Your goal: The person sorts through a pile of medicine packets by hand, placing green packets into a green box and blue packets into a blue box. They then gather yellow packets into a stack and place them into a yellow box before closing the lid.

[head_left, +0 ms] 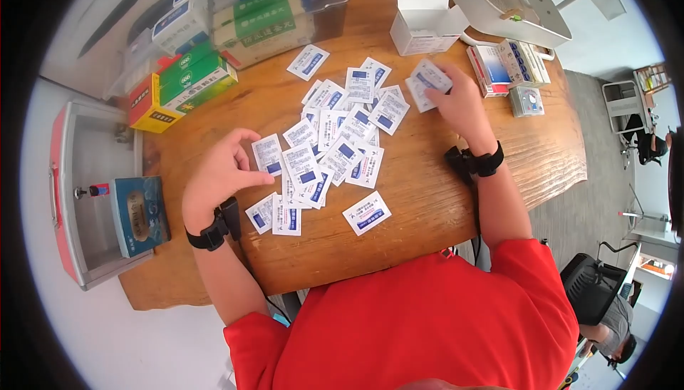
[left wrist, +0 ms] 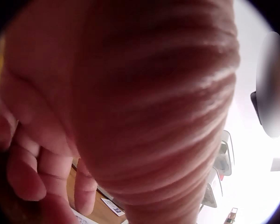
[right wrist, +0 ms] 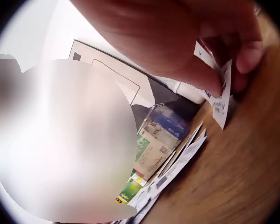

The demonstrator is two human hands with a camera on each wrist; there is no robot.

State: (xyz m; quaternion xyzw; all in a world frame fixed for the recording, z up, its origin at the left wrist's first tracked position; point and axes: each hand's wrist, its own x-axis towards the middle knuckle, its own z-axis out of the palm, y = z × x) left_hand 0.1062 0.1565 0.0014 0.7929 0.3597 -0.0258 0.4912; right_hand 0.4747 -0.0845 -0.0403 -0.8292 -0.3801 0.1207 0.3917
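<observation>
Many small white sachets with blue print lie in a loose, overlapping pile on the wooden table. Above the table, right of the pile, my right hand pinches a few overlapping sachets between thumb and fingers. The right wrist view shows a held sachet edge-on below the fingertips. My left hand is at the pile's left edge, thumb and forefinger spread beside one sachet. In the left wrist view its fingers are loosely bent, with nothing seen between them.
An open white carton stands behind my right hand, with medicine boxes to its right. A clear bin of packages and a green-yellow box are at the back left. A blue tissue box sits at the left edge.
</observation>
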